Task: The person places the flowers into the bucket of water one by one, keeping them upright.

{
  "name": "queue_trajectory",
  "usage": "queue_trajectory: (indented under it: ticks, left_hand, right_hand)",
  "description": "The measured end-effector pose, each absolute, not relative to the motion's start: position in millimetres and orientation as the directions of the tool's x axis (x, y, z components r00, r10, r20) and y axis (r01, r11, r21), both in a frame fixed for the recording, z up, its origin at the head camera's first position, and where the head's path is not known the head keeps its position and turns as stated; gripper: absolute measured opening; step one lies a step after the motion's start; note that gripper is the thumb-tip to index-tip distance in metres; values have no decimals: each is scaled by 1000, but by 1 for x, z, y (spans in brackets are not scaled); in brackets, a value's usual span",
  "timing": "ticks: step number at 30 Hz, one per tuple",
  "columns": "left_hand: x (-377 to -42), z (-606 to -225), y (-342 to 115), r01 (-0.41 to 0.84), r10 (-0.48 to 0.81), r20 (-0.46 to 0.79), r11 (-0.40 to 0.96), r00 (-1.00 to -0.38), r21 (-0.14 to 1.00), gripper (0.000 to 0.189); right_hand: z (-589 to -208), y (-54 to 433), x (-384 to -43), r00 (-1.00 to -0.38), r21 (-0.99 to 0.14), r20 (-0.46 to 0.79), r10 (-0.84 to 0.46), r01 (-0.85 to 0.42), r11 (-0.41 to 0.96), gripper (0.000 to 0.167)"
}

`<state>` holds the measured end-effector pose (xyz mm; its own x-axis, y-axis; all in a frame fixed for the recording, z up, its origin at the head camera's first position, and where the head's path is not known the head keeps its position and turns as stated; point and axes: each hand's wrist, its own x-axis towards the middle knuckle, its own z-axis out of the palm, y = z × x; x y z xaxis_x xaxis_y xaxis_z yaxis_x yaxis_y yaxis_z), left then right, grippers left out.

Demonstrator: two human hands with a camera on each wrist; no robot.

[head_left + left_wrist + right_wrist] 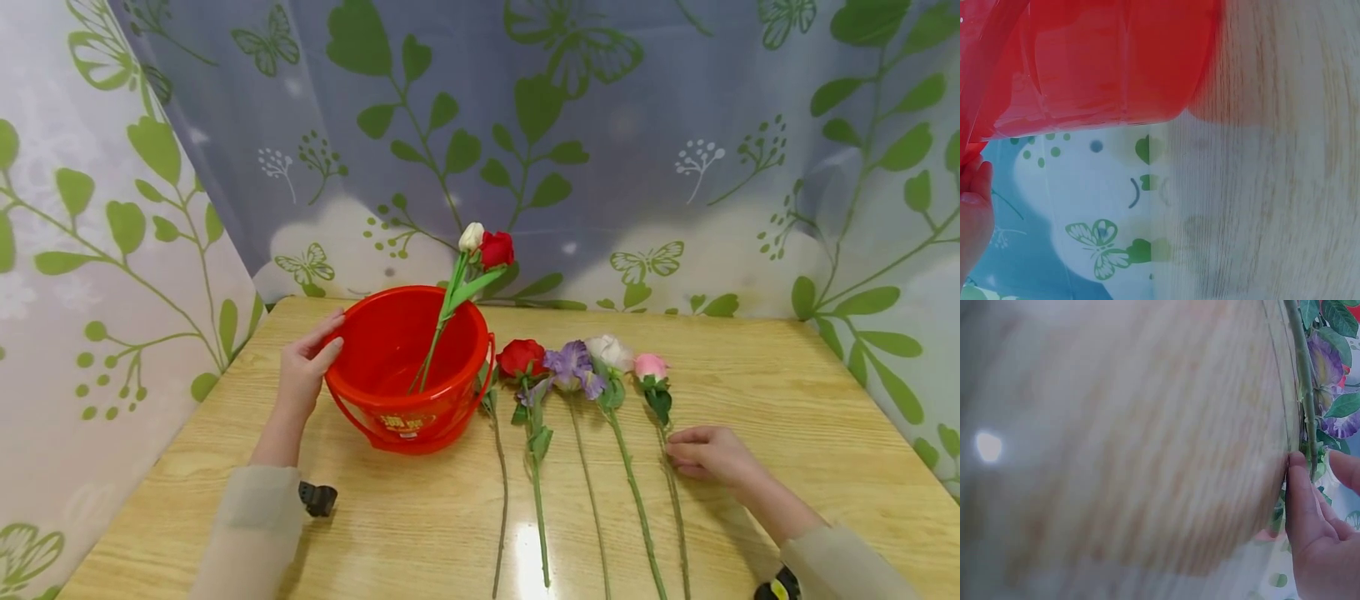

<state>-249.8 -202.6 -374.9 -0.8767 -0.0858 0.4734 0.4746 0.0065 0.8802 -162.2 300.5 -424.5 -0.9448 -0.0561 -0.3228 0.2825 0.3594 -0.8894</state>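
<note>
A red plastic bucket (408,417) stands on the table, tipped slightly in view. My left hand (306,367) grips its left rim, thumb on the near side and fingers over the edge; only part of that hand (974,209) shows in the left wrist view. Inside the bucket lean a white tulip (471,238) and a red rose (497,249). On the right, my right hand (712,454) is at the stem of a pink rose (650,366) lying on the table. Its thumb and index finger stand apart around the stem in the right wrist view (1325,531).
Left of the pink rose lie a white flower (609,352), a purple iris (572,367) and a red rose (521,358), stems toward me. Another stem (501,500) lies nearest the bucket, its bloom partly hidden. A patterned curtain (600,167) hangs behind the wooden table (405,533).
</note>
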Motion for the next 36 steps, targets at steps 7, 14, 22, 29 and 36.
queue_trajectory:
  ticks: [7,14,22,29,36]
  left_hand:
    - [-250,-375,-203,472,-75,472,11,-878,881,33]
    - [-250,-376,-204,469,-67,468,3,-881,883,33]
    - [-249,-376,-205,477,-76,475,-9,-876,879,33]
    - [-249,-376,-206,474,-70,472,-3,-879,881,34]
    - [-250,-375,-204,472,-65,471,6,-880,882,33]
  right_hand:
    - [-426,300,-162,-935,-892,-345,-79,300,339,41]
    - [-427,301,-163,-941,-911,-321,-106,277,305,36]
    - [-422,301,-163,-945,-937,-311,-102,287,198,40]
    - [-407,303,-162,-953,-960,-267,-140,252,120,37]
    - [-384,299,-166,-963,-979,-204,-177,196,58,30]
